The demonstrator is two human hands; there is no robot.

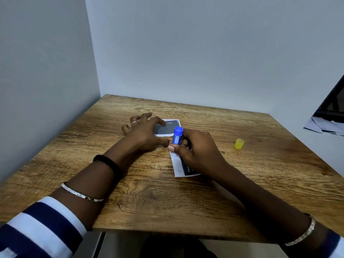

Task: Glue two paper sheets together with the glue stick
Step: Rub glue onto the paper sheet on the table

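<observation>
While the right hand (197,148) curls fingers and thumb round the glue stick (177,135) at the frame's centre, the stick stands tilted over the near paper sheet (178,164), just left of the knuckles. The left hand (143,133), fingers spread, presses the far paper sheet (167,128). A yellow cap (239,143) lies well apart on the table (186,202), toward the right.

A wood-grain table (130,192) fills the lower half; pale grey walls (204,53) meet in a corner at 11 o'clock; at 3 o'clock, beyond the table's edge, a dark framed panel (333,105) stands tilted above loose white sheets (323,126).
</observation>
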